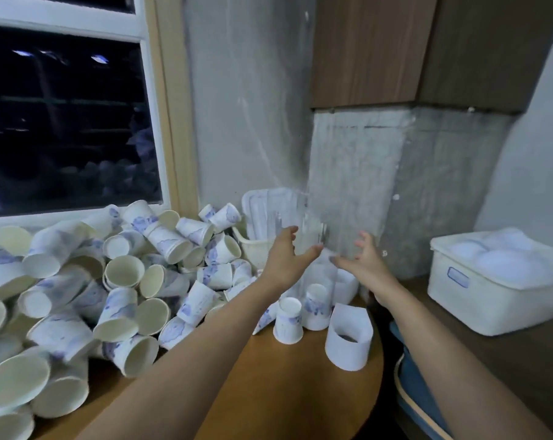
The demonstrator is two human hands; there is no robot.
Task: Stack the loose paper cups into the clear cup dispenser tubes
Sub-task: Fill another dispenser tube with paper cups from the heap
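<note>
A big heap of loose white paper cups (122,271) with blue print covers the left of the wooden table. A tall clear dispenser tube (311,217) stands near the wall corner with an upside-down cup (316,301) at its bottom. My left hand (284,255) curls its thumb and fingers round this tube at mid height. My right hand (364,260) hovers just right of the tube, fingers spread and bent, holding nothing I can make out. Another upturned cup (288,320) stands in front of the tube.
A white paper sleeve (348,339) stands at the table's rounded edge. A white basket with a lid (262,217) leans by the wall. A lidded white bin (490,281) sits on the dark counter at right. A blue chair (418,395) is below.
</note>
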